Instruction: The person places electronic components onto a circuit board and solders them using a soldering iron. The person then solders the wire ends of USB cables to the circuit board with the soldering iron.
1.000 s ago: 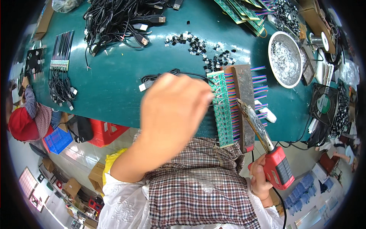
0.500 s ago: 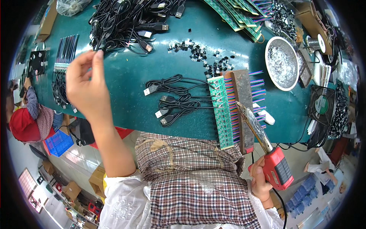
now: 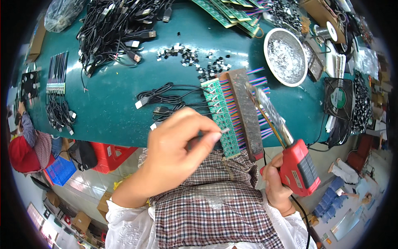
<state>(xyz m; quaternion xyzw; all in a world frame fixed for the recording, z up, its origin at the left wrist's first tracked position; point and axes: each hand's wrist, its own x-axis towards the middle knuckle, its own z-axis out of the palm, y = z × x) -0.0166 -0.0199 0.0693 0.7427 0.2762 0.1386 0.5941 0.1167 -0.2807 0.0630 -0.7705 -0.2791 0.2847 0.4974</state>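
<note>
My left hand [image 3: 178, 149] is pinched, thumb against forefinger, at the lower half of a green circuit board strip [image 3: 219, 112]. A tiny pale tip shows at the fingertips; what it belongs to is hidden. My right hand [image 3: 277, 186] grips a red and black soldering gun [image 3: 299, 169], its long metal barrel slanting up toward a dark bar [image 3: 247, 116]. The bar lies across the coloured wires [image 3: 265, 124] on the board's right. Black USB cables [image 3: 168, 93] run leftward from the board's upper half; my left hand partly covers them.
A tangled heap of USB cables [image 3: 112, 33] lies at the back left, with small black parts [image 3: 186, 54] right of it. A white-rimmed bowl [image 3: 266, 56] stands at the right, near a solder spool [image 3: 325, 31] and a fan [image 3: 338, 99]. Green boards [image 3: 224, 12] are stacked at the back.
My left hand has come from the cable heap, right and nearer, to the circuit board. The view has shifted, moving the table things leftward. My right hand still holds the soldering gun.
</note>
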